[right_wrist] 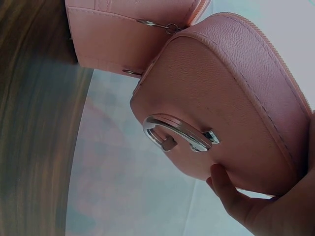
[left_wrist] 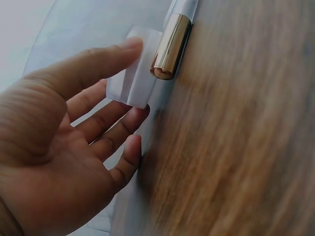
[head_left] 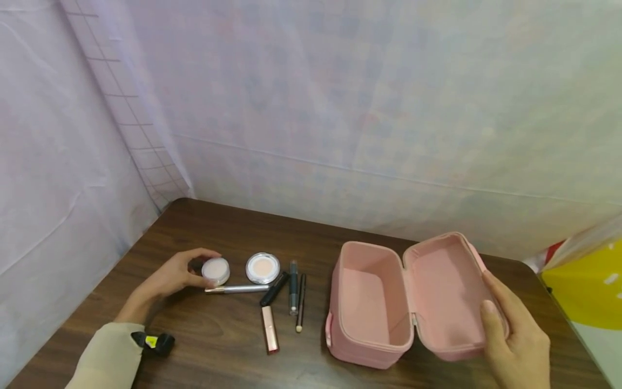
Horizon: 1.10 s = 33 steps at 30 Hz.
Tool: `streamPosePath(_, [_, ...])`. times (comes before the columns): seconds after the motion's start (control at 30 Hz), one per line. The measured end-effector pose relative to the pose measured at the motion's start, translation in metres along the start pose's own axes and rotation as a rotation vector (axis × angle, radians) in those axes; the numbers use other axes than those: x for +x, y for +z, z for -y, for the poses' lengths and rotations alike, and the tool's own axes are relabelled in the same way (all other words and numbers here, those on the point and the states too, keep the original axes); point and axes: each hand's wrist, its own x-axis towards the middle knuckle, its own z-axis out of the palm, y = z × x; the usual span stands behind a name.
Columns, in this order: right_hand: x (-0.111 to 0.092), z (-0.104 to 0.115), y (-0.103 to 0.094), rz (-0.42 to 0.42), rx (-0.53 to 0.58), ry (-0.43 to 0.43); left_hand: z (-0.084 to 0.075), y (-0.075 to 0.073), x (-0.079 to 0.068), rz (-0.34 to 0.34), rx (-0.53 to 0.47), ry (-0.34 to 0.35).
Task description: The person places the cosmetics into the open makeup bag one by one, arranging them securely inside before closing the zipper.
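Note:
At the left of the table my left hand (head_left: 176, 274) pinches a small round cosmetic jar (head_left: 216, 271) between thumb and fingers. In the left wrist view the thumb lies along one face of the whitish jar (left_wrist: 134, 73), with the fingers behind it. My right hand (head_left: 519, 337) grips the outer edge of the raised lid (head_left: 449, 300) of a pink makeup case (head_left: 371, 354). The case stands unzipped, and its pink inside shows. Seen from the right wrist, the lid's outside (right_wrist: 197, 83) bears a handle with metal fittings (right_wrist: 177, 130).
Between hand and case lie a round compact (head_left: 263, 268), a silver stick (head_left: 240, 289) with a gold end, a black piece (head_left: 274, 289), a dark grey stick (head_left: 293, 289), a thin brown pencil (head_left: 301, 305) and a rose-gold tube (head_left: 269, 329). A pale curtain (head_left: 340, 108) hangs behind the table (head_left: 204, 346).

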Motion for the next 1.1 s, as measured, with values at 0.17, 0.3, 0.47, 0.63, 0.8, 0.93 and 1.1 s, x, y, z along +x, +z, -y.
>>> streamPosePath(0.17, [-0.001,0.0,0.0,0.002,-0.002,0.005,-0.006,-0.001,0.0,-0.001,-0.009,0.017])
streamPosePath(0.3, [-0.001,0.0,0.0,0.006,-0.004,0.029,-0.012,-0.002,0.002,0.007,-0.004,0.036])
streamPosePath(0.47, [-0.002,0.002,0.0,0.023,-0.008,0.063,-0.021,0.0,0.008,0.013,0.029,0.054])
streamPosePath(0.63, [-0.002,0.002,0.0,0.026,-0.015,0.02,-0.029,0.002,0.014,0.021,0.037,0.078])
streamPosePath(0.8, [0.001,0.001,-0.002,0.038,-0.025,-0.006,-0.04,0.006,0.02,0.042,-0.019,0.089])
streamPosePath(0.93, [0.0,0.0,0.001,0.049,-0.033,0.033,-0.048,0.01,0.024,0.062,-0.062,0.117])
streamPosePath(1.1, [-0.001,0.0,0.004,0.057,-0.038,0.064,-0.058,0.021,0.03,0.085,-0.054,0.15])
